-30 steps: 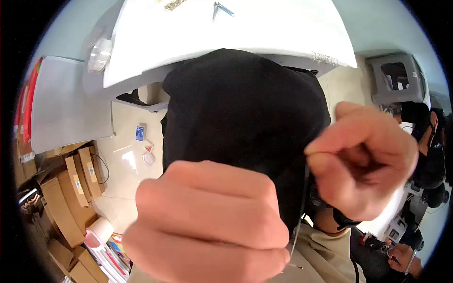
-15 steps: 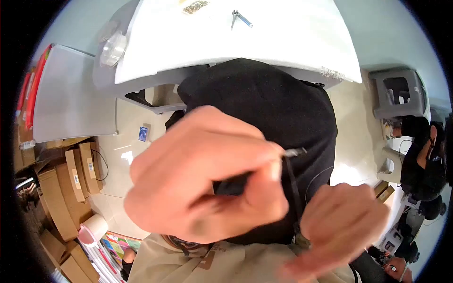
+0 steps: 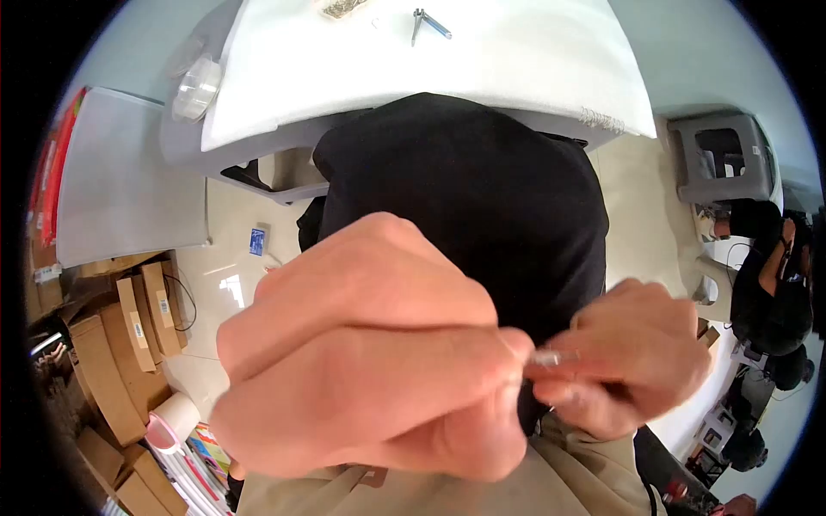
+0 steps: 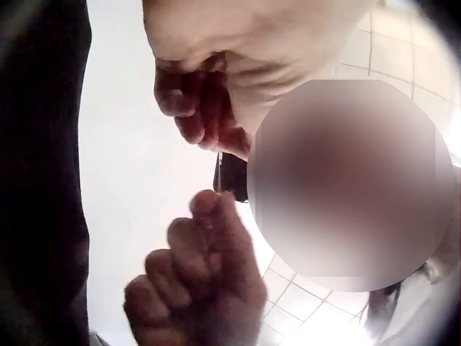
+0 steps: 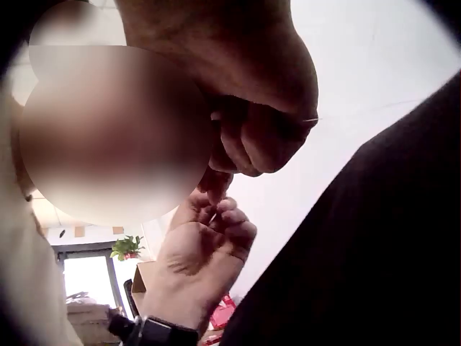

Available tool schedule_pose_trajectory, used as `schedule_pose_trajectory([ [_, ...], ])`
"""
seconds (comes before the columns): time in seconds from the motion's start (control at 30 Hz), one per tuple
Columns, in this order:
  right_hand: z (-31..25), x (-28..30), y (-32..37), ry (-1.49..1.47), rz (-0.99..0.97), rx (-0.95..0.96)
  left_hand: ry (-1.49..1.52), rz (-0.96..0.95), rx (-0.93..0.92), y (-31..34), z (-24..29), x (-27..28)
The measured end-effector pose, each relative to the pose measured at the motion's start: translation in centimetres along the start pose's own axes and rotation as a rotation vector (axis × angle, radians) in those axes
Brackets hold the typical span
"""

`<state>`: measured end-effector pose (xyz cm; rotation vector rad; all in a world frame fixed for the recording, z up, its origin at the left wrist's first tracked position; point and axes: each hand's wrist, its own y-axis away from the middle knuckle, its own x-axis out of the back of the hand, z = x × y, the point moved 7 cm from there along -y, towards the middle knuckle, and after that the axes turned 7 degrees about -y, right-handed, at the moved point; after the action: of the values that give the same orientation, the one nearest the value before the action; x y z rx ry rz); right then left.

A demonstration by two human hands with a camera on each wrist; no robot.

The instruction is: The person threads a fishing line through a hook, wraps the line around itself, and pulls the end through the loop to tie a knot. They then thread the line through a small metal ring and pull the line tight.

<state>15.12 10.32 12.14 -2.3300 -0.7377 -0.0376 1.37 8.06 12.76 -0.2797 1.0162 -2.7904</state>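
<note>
The left hand (image 3: 370,353) pinches a small shiny clear piece (image 3: 557,357) between thumb and forefinger, its other fingers curled. Right beside it, the right hand (image 3: 637,357) has its thumb and forefinger at the piece's far side. In the left wrist view a thin strand (image 4: 220,171) spans the short gap between the left hand (image 4: 230,79) above and the pinched fingertips of the right hand (image 4: 202,274) below. The right wrist view has the right hand (image 5: 252,108) over the left hand (image 5: 205,252), and a fine thread (image 5: 311,120) at the right hand's edge.
Metal clippers (image 3: 430,24) and a container of small bits (image 3: 342,8) are on the white table (image 3: 508,64). A beaded strand (image 3: 602,119) lies at its front edge, and a clear round container (image 3: 198,88) at the left. Black fabric (image 3: 456,181) spreads beyond the hands.
The right hand has risen from below and come against the left hand's fingertips. The left hand has moved slightly down with the shiny piece, which is lower than half a second ago.
</note>
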Motion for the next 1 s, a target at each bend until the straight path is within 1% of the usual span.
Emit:
schedule_pose_trajectory([
  [0.07, -1.2, 0.0, -0.1, 0.019, -0.019, 0.046, -0.115, 0.044, -0.077, 0.2, 0.0, -0.2],
  [0.1, -2.0, 0.5, -0.9, -0.001, -0.096, -0.057, -0.087, 0.032, -0.081, 0.2, 0.2, -0.8],
  [0.17, -2.5, 1.3, -1.3, -0.032, -0.173, -0.161, -0.030, 0.009, -0.087, 0.2, 0.7, -1.9],
  [0.2, -2.4, 1.8, -1.6, -0.043, -0.173, -0.159, 0.069, -0.150, -0.115, -0.3, 1.1, -2.2],
  [0.3, -1.5, 2.2, -1.9, 0.004, -0.118, -0.144, 0.242, -0.008, -0.111, 0.7, 1.3, -2.0],
  [0.33, -1.1, 2.0, -1.8, 0.041, -0.133, -0.138, 0.317, -0.117, -0.073, 0.4, 1.1, -1.7],
  [0.37, -1.0, 1.8, -1.4, 0.063, -0.116, -0.133, 0.315, -0.149, -0.060, 0.1, 0.9, -1.5],
  [0.4, -0.9, 1.6, -1.1, 0.086, -0.100, -0.128, 0.313, -0.181, -0.046, -0.3, 0.8, -1.4],
  [0.43, -0.9, 1.3, -0.8, 0.108, -0.083, -0.124, 0.237, -0.129, -0.050, -0.2, 0.7, -1.2],
  [0.5, -1.7, 1.0, -1.0, 0.163, -0.184, -0.134, 0.104, -0.039, -0.076, 0.0, 0.4, -1.2],
  [0.53, -2.6, 0.6, -0.2, 0.266, -0.116, 0.022, 0.046, -0.005, -0.094, 0.1, 0.4, -1.4],
  [0.57, -3.1, 0.4, -0.3, 0.240, -0.080, 0.047, -0.013, 0.030, -0.110, 0.1, 0.4, -1.5],
  [0.63, -4.2, 0.4, -1.7, 0.304, -0.142, -0.005, -0.086, -0.049, -0.174, 0.2, 0.4, -2.3],
  [0.67, -4.3, 1.0, -1.7, 0.228, -0.152, -0.032, -0.041, -0.078, -0.247, 0.3, 0.6, -2.6],
  [0.7, -4.2, 2.1, -1.6, 0.150, -0.162, -0.062, 0.064, -0.092, -0.222, 0.4, 0.7, -2.8],
  [0.77, -3.5, 3.0, -1.6, 0.119, -0.176, -0.082, 0.230, -0.112, -0.182, 0.7, 1.2, -3.4],
  [0.8, -2.9, 3.2, -1.7, 0.164, -0.182, -0.072, 0.292, -0.119, -0.168, 0.7, 1.5, -3.5],
  [0.9, -1.3, 2.2, -0.5, 0.156, -0.078, -0.099, 0.458, -0.156, -0.098, 0.6, 1.3, -3.7],
  [0.93, -0.8, 1.9, -0.1, 0.146, -0.044, -0.131, 0.463, -0.158, -0.097, 0.6, 1.0, -3.5],
  [1.0, -0.6, 1.6, -0.2, 0.139, -0.009, -0.225, 0.545, -0.146, 0.060, 0.8, -0.1, -3.2],
])
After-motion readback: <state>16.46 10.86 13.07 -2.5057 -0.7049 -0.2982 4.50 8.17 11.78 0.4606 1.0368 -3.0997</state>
